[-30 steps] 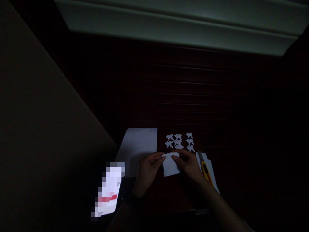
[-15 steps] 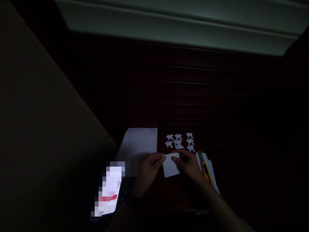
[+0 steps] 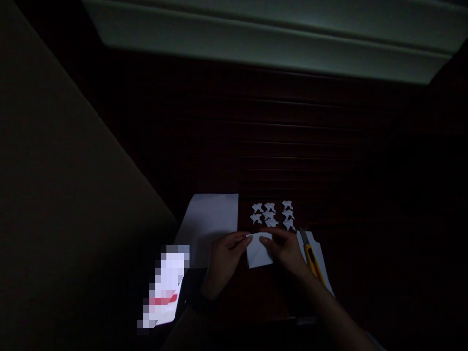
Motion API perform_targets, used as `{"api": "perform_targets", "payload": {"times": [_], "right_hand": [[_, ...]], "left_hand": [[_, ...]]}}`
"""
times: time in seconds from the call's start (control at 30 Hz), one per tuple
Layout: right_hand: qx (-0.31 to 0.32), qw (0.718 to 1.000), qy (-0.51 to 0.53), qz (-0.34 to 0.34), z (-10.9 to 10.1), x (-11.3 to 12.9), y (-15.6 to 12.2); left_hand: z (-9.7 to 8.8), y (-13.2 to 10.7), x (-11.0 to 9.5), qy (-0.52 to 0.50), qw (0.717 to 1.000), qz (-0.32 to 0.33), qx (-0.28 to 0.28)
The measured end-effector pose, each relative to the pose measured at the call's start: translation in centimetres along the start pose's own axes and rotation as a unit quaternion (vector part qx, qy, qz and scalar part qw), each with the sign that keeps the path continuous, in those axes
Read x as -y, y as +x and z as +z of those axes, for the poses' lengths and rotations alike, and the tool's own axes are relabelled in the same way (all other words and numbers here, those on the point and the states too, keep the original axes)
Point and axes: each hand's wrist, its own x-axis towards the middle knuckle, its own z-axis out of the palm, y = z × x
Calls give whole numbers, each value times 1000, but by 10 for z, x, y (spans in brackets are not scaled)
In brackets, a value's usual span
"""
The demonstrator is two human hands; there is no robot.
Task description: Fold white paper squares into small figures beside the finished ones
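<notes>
Between my hands is a small white square of folded paper (image 3: 259, 254), with a faint diagonal crease. My left hand (image 3: 224, 258) pinches its upper left corner between thumb and fingers. On the upper right edge, my right hand (image 3: 287, 248) presses its thumb on the front, with the fingers behind the paper. Just beyond, several small folded paper figures (image 3: 269, 214) lie in rows on the dark table. A yellow utility knife (image 3: 313, 263) lies right of my right hand, on top of white paper (image 3: 321, 256).
Large white sheets (image 3: 208, 214) lie at the left, partly under my left hand. A lit phone (image 3: 168, 285), its screen blurred out, is at the lower left. Dark slatted panelling (image 3: 285, 141) rises behind the table, and a pale wall (image 3: 73, 170) stands at the left.
Almost nothing differs. The folded paper has tilted very slightly in my hands, and both hands keep their grip.
</notes>
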Motion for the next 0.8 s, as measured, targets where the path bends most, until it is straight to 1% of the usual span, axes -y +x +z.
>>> {"api": "perform_targets", "payload": {"times": [0.13, 0.3, 0.47, 0.8], "right_hand": [[-2, 1000, -11, 0, 0, -2, 1], [6, 1000, -15, -7, -1, -1, 1], [1, 1000, -18, 1, 0, 0, 0], [-11, 1000, -6, -17, 1, 2, -1]], "left_hand": [[0, 1, 1, 15, 1000, 4, -6], [0, 0, 0, 10, 1000, 10, 1], [0, -1, 1, 24, 1000, 15, -4], [2, -2, 3, 8, 1000, 7, 9]]}}
